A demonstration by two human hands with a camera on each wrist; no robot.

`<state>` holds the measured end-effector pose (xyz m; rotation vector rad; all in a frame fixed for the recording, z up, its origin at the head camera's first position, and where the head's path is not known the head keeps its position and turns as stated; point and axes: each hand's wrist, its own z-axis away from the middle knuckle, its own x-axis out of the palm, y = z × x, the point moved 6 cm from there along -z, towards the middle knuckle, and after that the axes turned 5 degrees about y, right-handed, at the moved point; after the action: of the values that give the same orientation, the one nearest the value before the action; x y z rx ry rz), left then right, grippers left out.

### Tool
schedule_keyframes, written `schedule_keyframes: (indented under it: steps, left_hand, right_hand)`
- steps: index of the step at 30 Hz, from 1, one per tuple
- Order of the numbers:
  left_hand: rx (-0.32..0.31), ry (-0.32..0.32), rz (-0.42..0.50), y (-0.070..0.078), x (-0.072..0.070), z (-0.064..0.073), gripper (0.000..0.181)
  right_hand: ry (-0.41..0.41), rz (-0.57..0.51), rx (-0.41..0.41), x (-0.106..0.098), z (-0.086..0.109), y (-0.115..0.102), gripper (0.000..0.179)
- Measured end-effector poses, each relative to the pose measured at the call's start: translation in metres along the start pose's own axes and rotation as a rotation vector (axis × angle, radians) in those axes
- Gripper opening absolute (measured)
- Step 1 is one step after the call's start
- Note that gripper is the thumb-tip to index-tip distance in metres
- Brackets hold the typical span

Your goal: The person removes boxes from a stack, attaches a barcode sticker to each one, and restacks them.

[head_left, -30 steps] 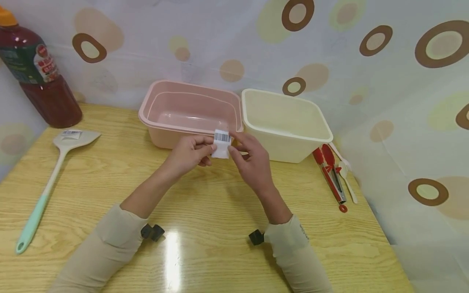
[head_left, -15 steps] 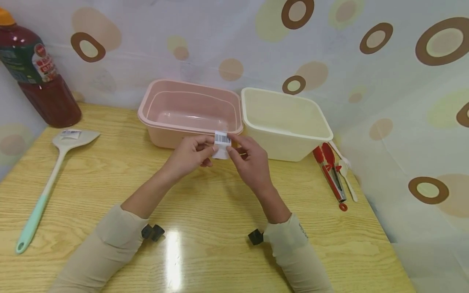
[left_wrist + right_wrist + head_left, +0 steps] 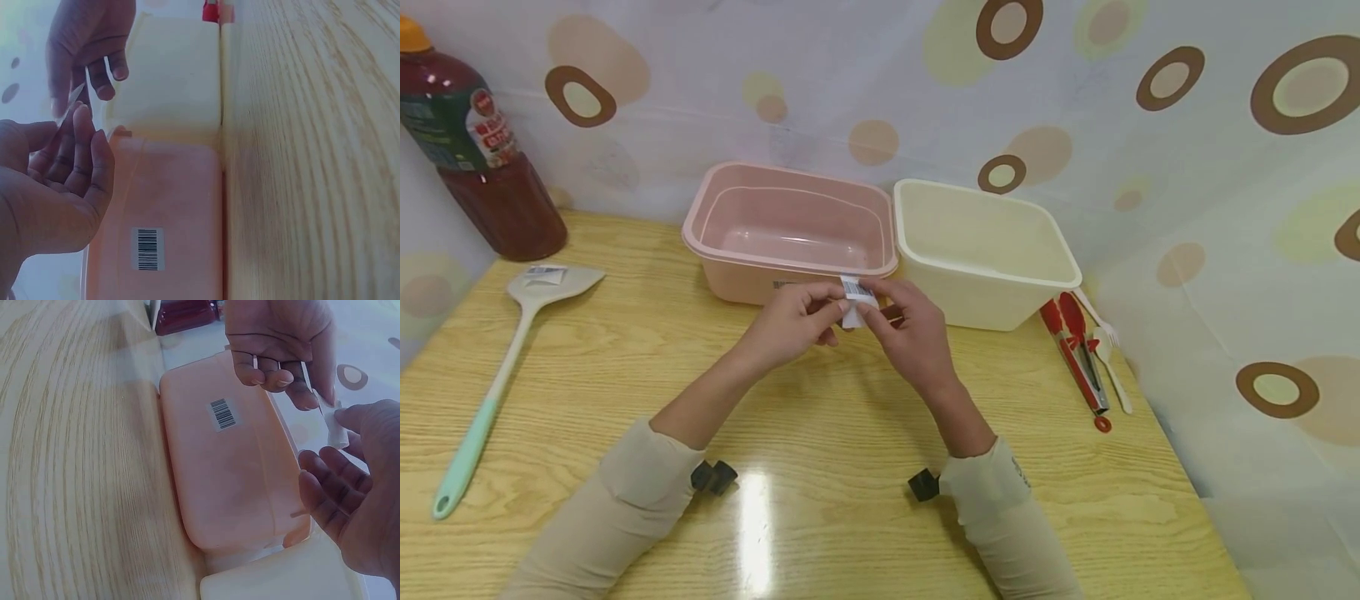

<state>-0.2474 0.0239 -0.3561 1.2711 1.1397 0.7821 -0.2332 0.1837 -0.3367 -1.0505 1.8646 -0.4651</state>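
Observation:
A small white paper label [image 3: 853, 313] with a barcode is pinched from both sides, in front of the pink bin [image 3: 737, 279]. My left hand [image 3: 786, 329] holds its left edge between thumb and fingers. The thumb and index finger of my right hand [image 3: 916, 333] grip the other edge and partly cover the barcode. Seen from the right wrist, the label [image 3: 337, 430] curves between the two hands. From the left wrist it appears nearly edge-on. Another barcode sticker [image 3: 223, 414] is stuck to the pink bin's outer wall.
A cream bin [image 3: 985, 292] stands against the pink one's right side. Red-handled tongs [image 3: 1078, 358] and a white fork and spoon lie to its right. On the left are a spatula [image 3: 490, 392] with a mint handle and a large bottle [image 3: 490, 158] of dark red liquid.
The label has come down slightly, and its barcode end now tilts and bends. My hands have moved a little closer together, the right fingers covering more of the label.

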Motion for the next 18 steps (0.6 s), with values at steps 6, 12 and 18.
schedule_keyframes:
  steps: [6, 12, 18]
  left_hand:
    - [0.029, -0.008, -0.020, 0.0022, 0.0000, 0.0011, 0.024]
    - [0.038, -0.024, -0.045, 0.0004, 0.0008, 0.0004, 0.020]
    - [0.036, -0.052, -0.087, -0.0012, 0.0022, 0.0006, 0.020]
  right_hand:
    - [0.000, 0.024, -0.004, 0.0009, 0.0007, 0.0000, 0.028]
    - [0.000, 0.031, -0.017, 0.0024, 0.0021, -0.0008, 0.026]
    - [-0.012, 0.025, -0.013, 0.0042, 0.0025, 0.0005, 0.023]
